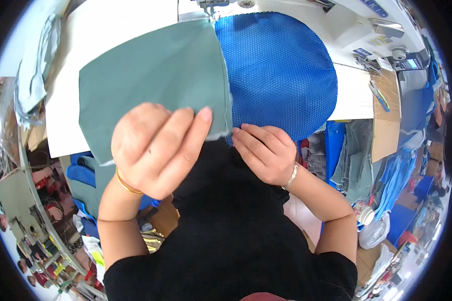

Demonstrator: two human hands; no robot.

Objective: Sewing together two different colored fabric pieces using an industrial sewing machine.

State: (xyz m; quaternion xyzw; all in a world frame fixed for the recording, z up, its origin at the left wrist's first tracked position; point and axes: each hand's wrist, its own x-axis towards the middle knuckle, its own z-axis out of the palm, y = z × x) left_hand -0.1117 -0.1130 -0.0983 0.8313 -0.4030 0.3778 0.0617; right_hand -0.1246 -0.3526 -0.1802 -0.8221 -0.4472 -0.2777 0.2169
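Observation:
A grey-green fabric panel [150, 70] and a rounded blue mesh fabric piece [281, 70] lie side by side, meeting along a seam edge that runs up to the sewing machine's needle area [212, 11]. My left hand [158, 145] is over the green panel's near edge, fingers bent on its top face, the thumb hidden; it appears to grip the cloth. My right hand [266, 153] pinches the near end of the blue mesh beside the seam, fingertips close together. A frayed edge of the green panel shows between the hands.
The white sewing table [65, 125] lies beneath the cloth. To the right stand the machine body [351, 30], a small control panel [409, 64] and thread snips [380, 96] on cardboard [386, 120]. Fabric pieces [356, 160] hang at the right; more cloth [37, 65] drapes at the left.

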